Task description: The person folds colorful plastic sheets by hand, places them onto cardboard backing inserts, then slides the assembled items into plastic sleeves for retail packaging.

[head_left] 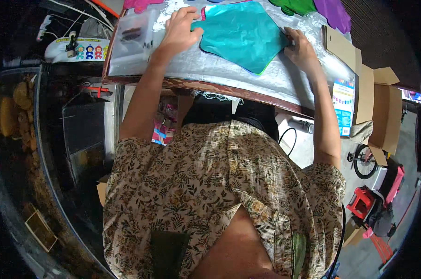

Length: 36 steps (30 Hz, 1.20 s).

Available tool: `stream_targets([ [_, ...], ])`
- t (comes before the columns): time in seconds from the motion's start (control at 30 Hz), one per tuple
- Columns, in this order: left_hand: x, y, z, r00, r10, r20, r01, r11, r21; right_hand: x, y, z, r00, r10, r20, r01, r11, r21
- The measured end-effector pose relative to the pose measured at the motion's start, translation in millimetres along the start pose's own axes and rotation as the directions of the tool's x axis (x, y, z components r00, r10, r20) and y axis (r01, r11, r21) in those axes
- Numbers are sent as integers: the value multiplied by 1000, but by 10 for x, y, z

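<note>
A flat, shiny teal sheet (pixel 242 35) with pointed corners lies on the covered table, and thin strips of blue, green and pink show along its edges. My left hand (pixel 180 31) rests at its left side with fingers apart, the thumb by the sheet's edge. At the right corner, the thumb and fingers of my right hand (pixel 302 49) close on the sheet.
Pink (pixel 143 4), green (pixel 296 5) and purple (pixel 333 15) pieces lie along the far side. A clear plastic container (pixel 131 42) sits at the left. On the right are crinkled clear plastic (pixel 312 23), a printed packet (pixel 343 106) and an opened cardboard box (pixel 384 111).
</note>
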<state>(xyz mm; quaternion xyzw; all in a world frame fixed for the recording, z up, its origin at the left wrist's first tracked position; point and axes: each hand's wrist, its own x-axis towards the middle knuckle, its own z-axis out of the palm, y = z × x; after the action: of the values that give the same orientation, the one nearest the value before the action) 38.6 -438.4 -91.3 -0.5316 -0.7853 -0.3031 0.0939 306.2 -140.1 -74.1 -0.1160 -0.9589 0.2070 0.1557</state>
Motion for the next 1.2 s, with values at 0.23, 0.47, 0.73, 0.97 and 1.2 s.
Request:
stream_targets([
  [0.23, 28, 96, 90, 999, -44, -12, 46, 988, 145, -1, -13, 24, 999, 29, -24, -29, 1000, 12],
  [0.47, -14, -15, 123, 992, -123, 0, 122, 983, -138, -5, -28, -9, 999, 35, -8, -35, 999, 6],
  [0.73, -106, 192, -94, 996, -14, -84, 9, 998, -61, 309, 94, -2, 993, 113, 21, -113, 993, -27],
  [0.97, -484, 796, -200, 997, -18, 73, 27, 993, -117, 597, 374, 108, 995, 71, 72, -70, 997, -17],
  [1.2, -459, 814, -31, 996, -56, 62, 63, 992, -111, 570, 215, 128, 998, 60, -27, -59, 997, 49],
])
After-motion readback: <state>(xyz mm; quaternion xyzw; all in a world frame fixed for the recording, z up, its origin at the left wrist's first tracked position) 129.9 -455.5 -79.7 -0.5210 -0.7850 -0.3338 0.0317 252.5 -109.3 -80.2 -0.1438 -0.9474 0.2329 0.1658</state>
